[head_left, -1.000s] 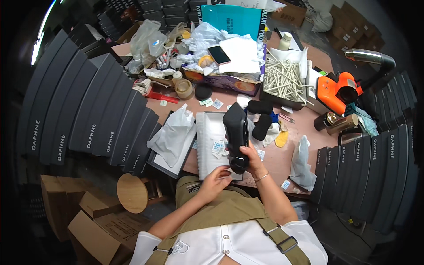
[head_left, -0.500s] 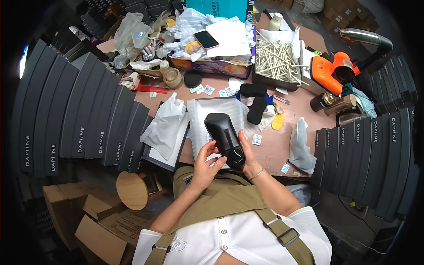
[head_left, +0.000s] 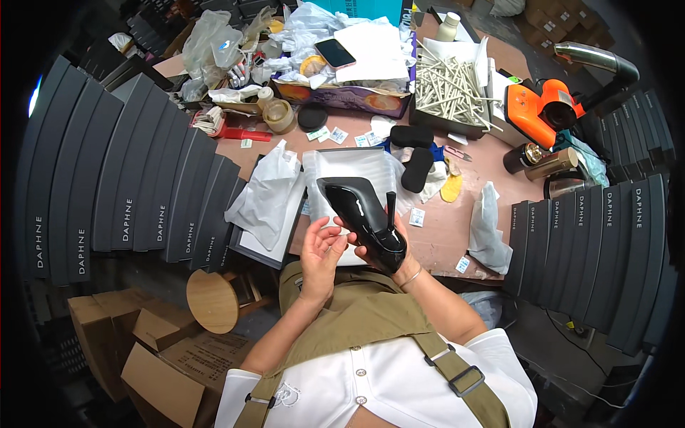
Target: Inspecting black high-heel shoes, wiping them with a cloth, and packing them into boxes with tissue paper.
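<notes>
A glossy black high-heeled shoe (head_left: 362, 212) is held above the middle of the desk's near edge, over an open box (head_left: 346, 161) with a white lining. The right hand (head_left: 407, 265) has its fingers clamped around the shoe's heel end. The left hand (head_left: 321, 253) is just beside the shoe, its fingers apart; I cannot tell whether their tips touch it.

The desk (head_left: 449, 225) is pinkish and crowded. Toward its left edge, crumpled white tissue (head_left: 267, 192) lies in a dark tray (head_left: 255, 254). Along the far edge, a purple carton (head_left: 342, 98) overflows with crumpled paper, a phone (head_left: 335, 53) lying on top. Beside it, a dark box (head_left: 444, 128) holds a heap of white sticks (head_left: 449, 89). An orange device (head_left: 529, 118) stands by the right edge, and a pale wrapped bundle (head_left: 489, 232) lies at the near right corner.

Stacks of grey boxes (head_left: 103, 178) flank the desk on both sides. Below its left edge are a round wooden stool (head_left: 212, 303) and opened cardboard cartons (head_left: 164, 385).
</notes>
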{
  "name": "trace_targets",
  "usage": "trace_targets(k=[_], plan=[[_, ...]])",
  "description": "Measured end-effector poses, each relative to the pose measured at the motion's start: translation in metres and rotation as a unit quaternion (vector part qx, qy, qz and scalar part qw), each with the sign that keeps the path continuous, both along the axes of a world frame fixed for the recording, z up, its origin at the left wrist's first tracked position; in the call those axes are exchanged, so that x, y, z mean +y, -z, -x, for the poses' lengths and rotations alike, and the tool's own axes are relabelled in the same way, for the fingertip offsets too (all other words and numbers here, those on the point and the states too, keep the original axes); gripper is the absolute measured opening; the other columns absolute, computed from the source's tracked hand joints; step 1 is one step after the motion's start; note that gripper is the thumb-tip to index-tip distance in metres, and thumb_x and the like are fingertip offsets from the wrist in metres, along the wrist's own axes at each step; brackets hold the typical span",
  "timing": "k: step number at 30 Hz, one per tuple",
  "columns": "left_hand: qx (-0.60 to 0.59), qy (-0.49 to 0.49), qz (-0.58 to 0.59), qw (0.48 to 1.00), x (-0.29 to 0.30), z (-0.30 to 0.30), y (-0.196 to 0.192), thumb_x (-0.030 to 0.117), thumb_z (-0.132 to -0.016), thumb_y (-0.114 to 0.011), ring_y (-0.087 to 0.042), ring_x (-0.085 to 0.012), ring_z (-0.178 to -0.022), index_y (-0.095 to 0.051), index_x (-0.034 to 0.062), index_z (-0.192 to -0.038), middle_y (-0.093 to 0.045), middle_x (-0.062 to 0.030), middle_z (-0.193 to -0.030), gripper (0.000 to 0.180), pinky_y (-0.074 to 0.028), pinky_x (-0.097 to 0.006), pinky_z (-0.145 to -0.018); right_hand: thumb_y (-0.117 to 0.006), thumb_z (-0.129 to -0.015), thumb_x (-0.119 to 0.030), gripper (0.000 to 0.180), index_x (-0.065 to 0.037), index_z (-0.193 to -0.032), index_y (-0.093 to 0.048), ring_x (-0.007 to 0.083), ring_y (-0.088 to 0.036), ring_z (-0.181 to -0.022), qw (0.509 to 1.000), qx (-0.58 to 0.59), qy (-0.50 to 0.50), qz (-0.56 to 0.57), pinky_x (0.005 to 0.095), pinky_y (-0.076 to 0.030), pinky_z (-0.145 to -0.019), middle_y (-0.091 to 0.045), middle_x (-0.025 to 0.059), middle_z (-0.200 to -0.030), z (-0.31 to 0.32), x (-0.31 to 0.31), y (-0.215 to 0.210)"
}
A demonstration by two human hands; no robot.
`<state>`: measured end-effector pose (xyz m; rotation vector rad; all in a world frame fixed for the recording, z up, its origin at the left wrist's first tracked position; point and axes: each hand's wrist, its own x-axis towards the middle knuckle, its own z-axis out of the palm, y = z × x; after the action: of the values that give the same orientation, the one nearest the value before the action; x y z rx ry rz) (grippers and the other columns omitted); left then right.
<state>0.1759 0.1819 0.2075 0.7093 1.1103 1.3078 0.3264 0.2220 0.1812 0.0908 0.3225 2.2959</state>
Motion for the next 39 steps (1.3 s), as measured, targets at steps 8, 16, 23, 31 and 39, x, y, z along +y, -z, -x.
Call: trace_targets(k=[8, 16, 23, 31, 39], plan=[[0.029, -0.009, -0.005, 1.000, -0.002, -0.004, 0.006, 0.020, -0.089, -0.066, -0.056, -0.0146, -0.097, -0.039, 0.0009, -0.130, -0.052, -0.0103, -0.110, 0.053, -0.048, -0.028, -0.086, -0.044, -0.091, -0.052, 0.075, 0.001, -0.142, -0.029, 0.0364, -0.056, -0.102, 0.999, 0.036, 0.003, 0.005, 0.0394, -0.057, -0.071, -0.035, 0.0291, -0.139, -0.004, -0.002, 0.010], [-0.144, 0.096, 0.189, 0.967, 0.033, -0.014, -0.024, 0.042, -0.092, -0.058, -0.045, 0.0032, -0.050, -0.057, 0.0085, -0.104, -0.063, 0.0020, -0.079, 0.035, -0.041, -0.018, -0.033, -0.032, -0.094, -0.052, 0.060, -0.006, -0.129, -0.048, 0.0322, -0.062, -0.091, 0.995, -0.083, -0.010, -0.057, 0.0411, -0.055, -0.064, -0.059, 0.0194, -0.114, 0.002, -0.009, 0.011], [-0.094, 0.093, 0.183, 0.974, 0.024, -0.016, -0.005, 0.024, -0.085, -0.069, -0.048, -0.0010, -0.056, -0.048, 0.0061, -0.101, -0.056, 0.0004, -0.083, 0.032, -0.048, -0.018, -0.037, -0.033, -0.092, -0.060, 0.066, -0.010, -0.132, -0.047, 0.0346, -0.063, -0.081, 0.998, -0.060, -0.027, 0.005, 0.0385, -0.056, -0.063, -0.058, 0.0238, -0.113, 0.003, -0.025, 0.050], [-0.115, 0.154, 0.153, 0.969, 0.021, -0.011, -0.017, 0.011, -0.081, -0.070, -0.057, -0.0026, -0.072, -0.053, 0.0112, -0.108, -0.061, 0.0019, -0.092, 0.031, -0.043, -0.017, -0.046, -0.033, -0.092, -0.060, 0.070, -0.005, -0.134, -0.042, 0.0394, -0.066, -0.075, 0.998, -0.018, -0.056, 0.014, 0.0425, -0.059, -0.063, -0.058, 0.0211, -0.117, -0.001, -0.019, 0.048], [0.052, 0.096, 0.059, 0.992, 0.038, 0.006, 0.014, 0.006, -0.083, -0.063, -0.059, -0.0204, -0.099, -0.044, -0.0019, -0.127, -0.057, -0.0121, -0.113, 0.049, -0.049, -0.031, -0.085, -0.054, -0.094, -0.031, 0.033, 0.001, -0.097, -0.059, 0.0186, -0.063, -0.076, 0.688, -0.679, -0.080, -0.243, 0.0293, -0.052, -0.062, -0.062, 0.0071, -0.086, -0.071, 0.000, 0.010]])
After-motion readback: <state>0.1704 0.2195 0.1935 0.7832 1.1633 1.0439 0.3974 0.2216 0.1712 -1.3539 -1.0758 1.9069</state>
